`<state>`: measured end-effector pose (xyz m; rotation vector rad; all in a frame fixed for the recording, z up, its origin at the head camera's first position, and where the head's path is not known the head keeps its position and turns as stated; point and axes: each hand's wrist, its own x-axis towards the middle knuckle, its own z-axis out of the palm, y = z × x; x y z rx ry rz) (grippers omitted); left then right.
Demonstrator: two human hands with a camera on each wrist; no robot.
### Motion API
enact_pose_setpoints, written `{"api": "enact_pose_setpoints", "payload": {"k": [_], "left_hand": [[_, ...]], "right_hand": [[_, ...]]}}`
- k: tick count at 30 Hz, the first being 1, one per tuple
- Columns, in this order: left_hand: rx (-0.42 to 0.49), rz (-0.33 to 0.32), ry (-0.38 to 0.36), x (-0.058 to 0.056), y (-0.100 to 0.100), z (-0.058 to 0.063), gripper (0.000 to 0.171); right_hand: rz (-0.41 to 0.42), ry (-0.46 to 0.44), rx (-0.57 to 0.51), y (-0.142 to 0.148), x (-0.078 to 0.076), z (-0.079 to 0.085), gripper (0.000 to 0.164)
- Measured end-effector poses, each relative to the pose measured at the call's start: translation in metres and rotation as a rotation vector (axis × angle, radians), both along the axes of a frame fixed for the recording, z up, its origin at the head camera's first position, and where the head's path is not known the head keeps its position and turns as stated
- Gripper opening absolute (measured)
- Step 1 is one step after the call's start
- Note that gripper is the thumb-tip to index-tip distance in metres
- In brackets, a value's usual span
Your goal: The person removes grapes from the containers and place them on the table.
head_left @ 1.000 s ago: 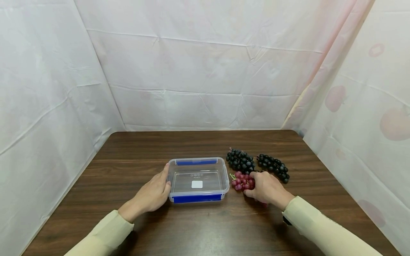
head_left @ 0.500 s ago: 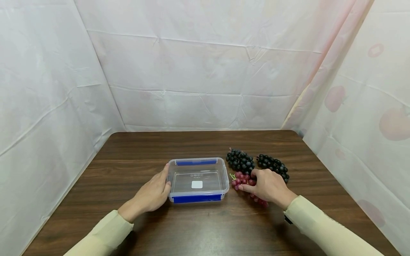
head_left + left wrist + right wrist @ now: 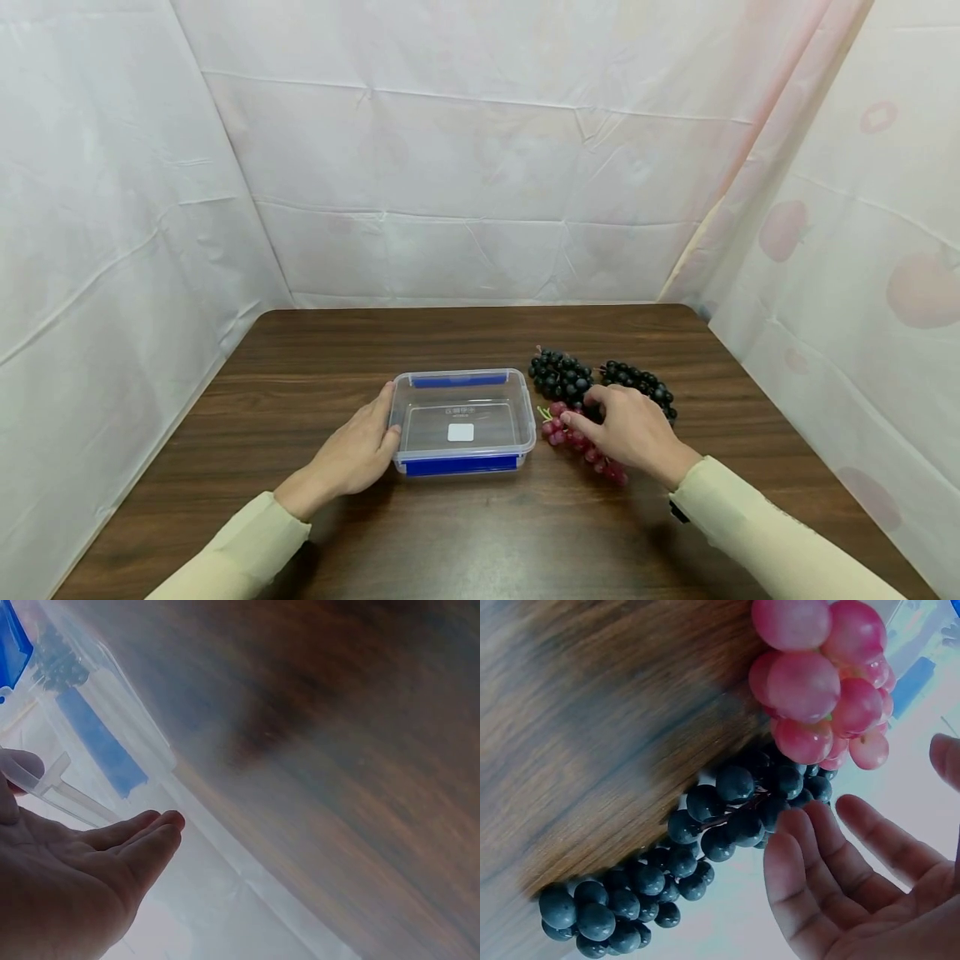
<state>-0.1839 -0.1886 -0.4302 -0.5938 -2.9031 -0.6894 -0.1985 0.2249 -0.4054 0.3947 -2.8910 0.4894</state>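
A clear plastic food container (image 3: 462, 423) with blue clips stands uncovered on the table. My left hand (image 3: 356, 446) rests against its left side; in the left wrist view the left hand's fingers (image 3: 154, 844) are straight beside the clear wall. My right hand (image 3: 633, 425) hovers with loosely bent fingers over the grapes, nothing between thumb and fingers. Beneath it lies a bunch of red grapes (image 3: 557, 425), partly hidden by the thumb. In the right wrist view, the right hand's fingertips (image 3: 784, 862) are close to black grapes (image 3: 735, 784); whether they touch cannot be told.
Two bunches of black grapes lie behind the red one: a left bunch (image 3: 558, 375) and a right bunch (image 3: 637, 379), partly covered by the right hand. The dark wooden table (image 3: 337, 342) is enclosed by pale hanging sheets (image 3: 465, 167).
My right hand has drawn back from the red grapes and shifted slightly towards the black ones, uncovering more of the red bunch. My left hand and the container hold their place.
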Motion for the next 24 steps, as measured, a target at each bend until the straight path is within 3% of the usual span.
{"api": "enact_pose_setpoints", "payload": {"k": [6,13,24], "left_hand": [[0.021,-0.003,-0.013,0.000,-0.001,0.000,0.068],[0.029,0.007,-0.031,-0.002,-0.004,0.002,0.084],[-0.021,0.042,-0.008,0.000,-0.015,0.008,0.079]], "right_hand": [[0.002,0.082,-0.024,0.004,0.001,-0.003,0.052],[0.010,0.121,-0.038,0.010,-0.001,-0.004,0.057],[0.074,0.237,0.001,0.022,-0.007,-0.005,0.059]]}}
